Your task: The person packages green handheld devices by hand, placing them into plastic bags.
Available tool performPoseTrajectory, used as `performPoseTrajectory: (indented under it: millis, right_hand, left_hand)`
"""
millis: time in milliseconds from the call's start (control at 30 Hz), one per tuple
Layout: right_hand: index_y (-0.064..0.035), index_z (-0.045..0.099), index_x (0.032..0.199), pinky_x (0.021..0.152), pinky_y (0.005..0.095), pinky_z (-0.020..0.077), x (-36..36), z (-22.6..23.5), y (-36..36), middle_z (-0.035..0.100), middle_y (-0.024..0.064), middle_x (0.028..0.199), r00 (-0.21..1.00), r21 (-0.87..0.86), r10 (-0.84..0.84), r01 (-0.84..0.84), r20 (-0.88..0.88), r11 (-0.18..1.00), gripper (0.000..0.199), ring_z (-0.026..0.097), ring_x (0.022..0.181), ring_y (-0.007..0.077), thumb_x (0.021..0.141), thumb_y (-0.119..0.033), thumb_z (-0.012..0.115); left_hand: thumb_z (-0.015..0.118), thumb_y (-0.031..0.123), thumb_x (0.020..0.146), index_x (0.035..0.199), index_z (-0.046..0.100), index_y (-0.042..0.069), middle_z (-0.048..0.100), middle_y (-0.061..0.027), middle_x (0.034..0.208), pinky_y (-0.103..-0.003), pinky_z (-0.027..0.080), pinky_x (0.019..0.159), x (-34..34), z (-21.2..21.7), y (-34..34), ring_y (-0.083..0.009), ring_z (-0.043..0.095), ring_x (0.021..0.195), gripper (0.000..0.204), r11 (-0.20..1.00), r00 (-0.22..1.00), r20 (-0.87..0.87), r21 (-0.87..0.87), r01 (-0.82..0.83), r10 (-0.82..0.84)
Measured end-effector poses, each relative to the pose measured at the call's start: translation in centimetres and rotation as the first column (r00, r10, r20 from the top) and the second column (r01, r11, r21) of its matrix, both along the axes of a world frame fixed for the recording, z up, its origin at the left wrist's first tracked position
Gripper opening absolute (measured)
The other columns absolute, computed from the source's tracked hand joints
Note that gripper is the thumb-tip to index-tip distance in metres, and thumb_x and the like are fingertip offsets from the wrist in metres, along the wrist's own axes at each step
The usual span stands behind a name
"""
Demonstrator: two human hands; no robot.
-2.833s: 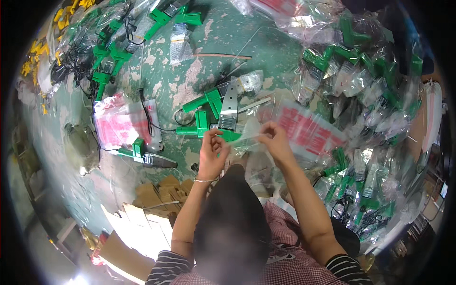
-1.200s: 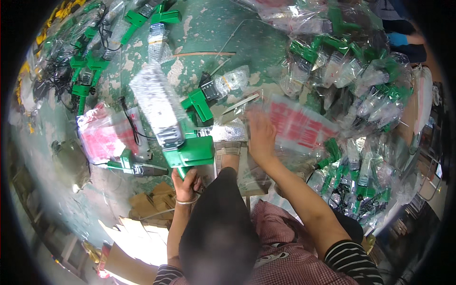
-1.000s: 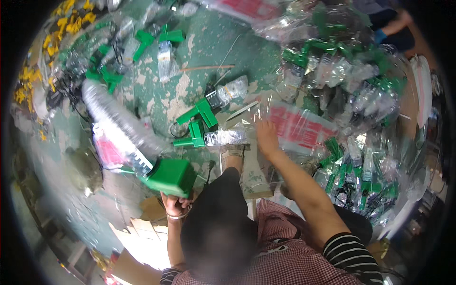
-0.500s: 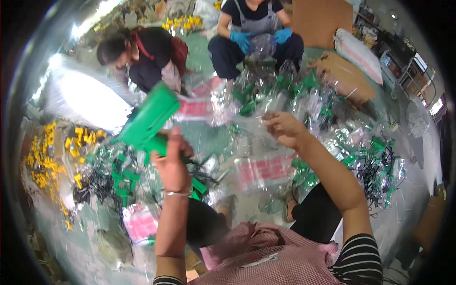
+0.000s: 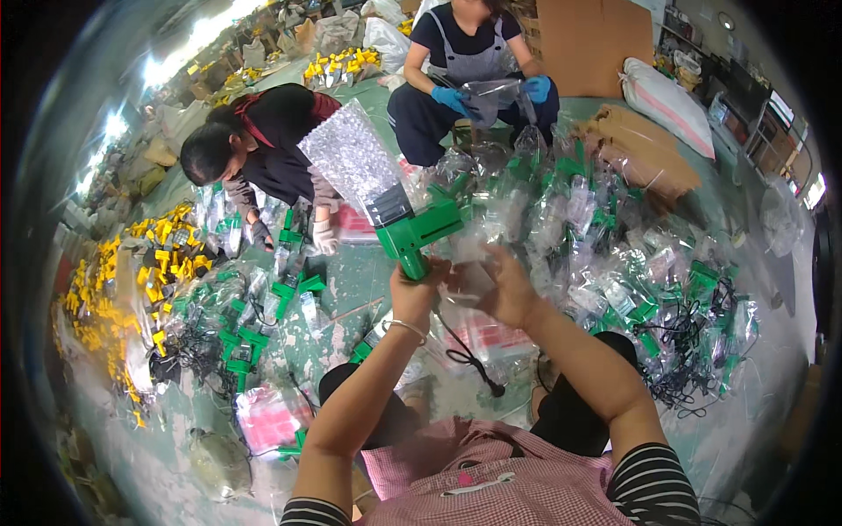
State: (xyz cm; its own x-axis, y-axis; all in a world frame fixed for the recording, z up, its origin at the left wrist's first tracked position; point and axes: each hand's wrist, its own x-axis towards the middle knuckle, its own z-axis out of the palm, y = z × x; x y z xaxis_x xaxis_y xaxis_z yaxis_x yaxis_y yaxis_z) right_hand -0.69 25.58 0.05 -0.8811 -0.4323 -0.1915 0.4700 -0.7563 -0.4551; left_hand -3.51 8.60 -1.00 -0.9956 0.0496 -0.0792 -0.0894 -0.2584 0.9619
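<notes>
My left hand [image 5: 416, 294] is wrapped round the grip of a green corded tool [image 5: 417, 233], held up in front of me. A wide, flat silvery panel [image 5: 353, 156] with a crinkled glitter extends from its dark collar toward the upper left. Below my hands dangles a black cord [image 5: 467, 355] ending in a plug. Close beside the grip, my right hand [image 5: 510, 296] has its thumb and fingers about a translucent plastic piece [image 5: 469, 279], slightly blurred; its exact shape I cannot make out.
Bagged green tools [image 5: 574, 223] pile up ahead and to the right, with black cords [image 5: 684, 329]. Yellow tools [image 5: 132, 276] heap at the left, near loose green ones [image 5: 241, 351]. Pink-printed bags [image 5: 272, 419] lie on the floor. Two people crouch opposite, one with a clear bag [image 5: 495, 98].
The green tool has swung from the left to the centre and its panel now points up. My right hand has come down beside my left. The person at the left now reaches toward the floor.
</notes>
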Motion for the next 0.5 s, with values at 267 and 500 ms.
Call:
performPoseTrajectory:
  millis: [267, 500]
  right_hand:
    - [-0.0004, 0.065, 0.099, 0.079, 0.0299, 0.0554, -1.4, 1.0, 3.2, 0.066, 0.0068, 0.09, 0.98, 0.645, 0.051, 0.086, -0.19, 0.759, 0.019, 0.065, 0.081, 0.0166, 0.087, -0.014, 0.067]
    - [0.0021, 0.068, 0.089, 0.079, 0.0308, 0.0559, -0.3, 3.2, 2.2, 0.065, 0.0104, 0.087, 0.936, 0.834, 0.286, 0.013, -0.204, 0.552, 0.02, 0.065, 0.083, 0.0159, 0.075, -0.011, 0.075]
  left_hand:
    - [0.076, 0.006, 0.077, 0.08, 0.059, 0.007, 0.058, 0.0016, 0.074, -0.023, 0.041, 0.06, -0.4, 0.4, 0.7, -0.0079, 0.052, 0.065, 0.018, 0.991, 0.996, -0.072, -0.125, 0.037, -0.047]
    - [0.079, 0.011, 0.077, 0.088, 0.059, 0.005, 0.058, 0.0028, 0.072, -0.022, 0.044, 0.059, 0.4, 1.4, 1.1, -0.0054, 0.054, 0.066, 0.024, 0.965, 0.966, -0.123, -0.159, 0.207, -0.228]
